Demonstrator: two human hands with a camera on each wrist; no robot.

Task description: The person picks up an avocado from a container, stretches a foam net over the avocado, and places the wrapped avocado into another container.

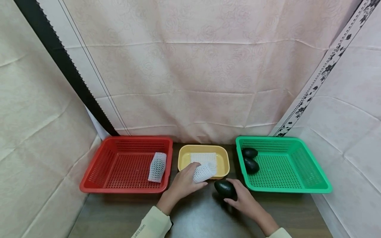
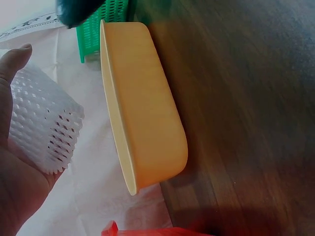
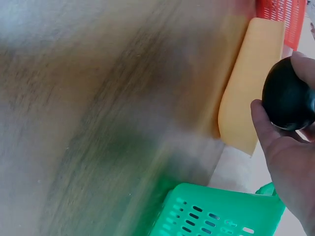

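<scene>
My left hand (image 1: 185, 182) holds a white foam net sleeve (image 1: 205, 172) over the front of the yellow tray (image 1: 224, 162). In the left wrist view the thumb lies along the sleeve (image 2: 42, 113), and its toothed edge points away from the palm. A dark, glossy avocado (image 1: 224, 189) is gripped between the thumb and fingers of my right hand (image 1: 244, 201), a little in front of the tray. The right wrist view has this avocado (image 3: 286, 96) partly cut off at the frame edge. More white foam netting (image 1: 203, 156) lies inside the tray.
On the left stands a red basket (image 1: 128, 190) containing a white foam net sleeve (image 1: 157, 167). A green basket (image 1: 285, 189) on the right contains two dark avocados (image 1: 251, 166) along its left side. Pale cloth (image 1: 190, 72) hangs behind the wooden table (image 1: 196, 218).
</scene>
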